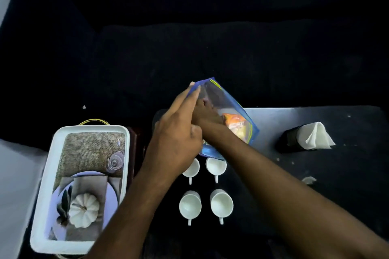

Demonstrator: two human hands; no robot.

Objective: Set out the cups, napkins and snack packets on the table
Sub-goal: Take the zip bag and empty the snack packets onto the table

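A clear zip bag with blue edges (231, 107) stands tilted on the dark table (328, 191), with orange snack packets (236, 124) showing through it. My left hand (174, 139) holds the bag's open rim at the top left, fingers stretched along it. My right hand (205, 111) reaches inside the bag and shows dimly through the plastic; its fingers are hidden. Several white cups stand in two rows just in front of the bag: front left cup (190, 206), front right cup (221, 205), back right cup (216, 166). My left wrist partly covers the back left cup (192, 169).
White napkins (315, 135) stand folded in a dark holder (288, 139) at the right of the table. A white tray (48, 174) with a printed picture on its base sits to the left. Small white scraps lie on the table's right side. The background is dark.
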